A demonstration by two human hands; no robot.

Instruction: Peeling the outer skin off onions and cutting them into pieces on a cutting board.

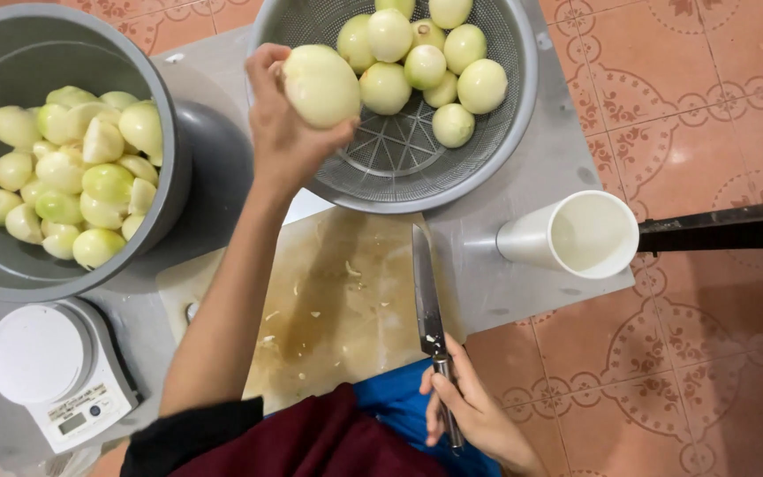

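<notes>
My left hand (pixel 280 132) holds a large peeled onion (pixel 321 86) above the near rim of a metal colander (pixel 487 150). Several more peeled onions lie in the far half of that colander. My right hand (pixel 474 411) grips the handle of a kitchen knife (pixel 426 296). Its blade lies flat along the right edge of a wet, pale cutting board (pixel 328 309), tip pointing away from me. Small onion scraps are scattered on the board.
A grey bucket (pixel 11 265) at the left holds several cut onion pieces. A white kitchen scale (pixel 55 367) sits at the lower left. A white plastic cup (pixel 576 234) lies on its side at the right edge of the grey table (pixel 532 291); tiled floor beyond.
</notes>
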